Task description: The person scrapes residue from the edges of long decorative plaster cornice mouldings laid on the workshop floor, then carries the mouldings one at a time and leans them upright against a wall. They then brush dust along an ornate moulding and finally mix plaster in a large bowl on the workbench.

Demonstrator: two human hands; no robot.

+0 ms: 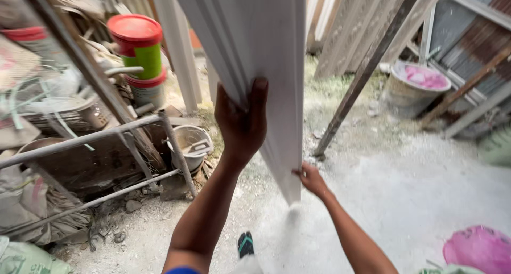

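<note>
The left hand (242,122) has its grip closed around the left edge of a long white panel (266,50), thumb on the near face. The right hand (311,179) pinches the panel's lower edge at five o'clock from the left. The panel hangs tilted above the dusty ground (404,189). At ten o'clock stand stacked red-lidded buckets (139,50); at nine, a metal frame (106,141).

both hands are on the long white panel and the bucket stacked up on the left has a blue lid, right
Not quite. The head view shows the left hand gripping the long white panel higher up and the right hand near its lower end, but the lid of the stacked bucket on the left is red, not blue.
</note>
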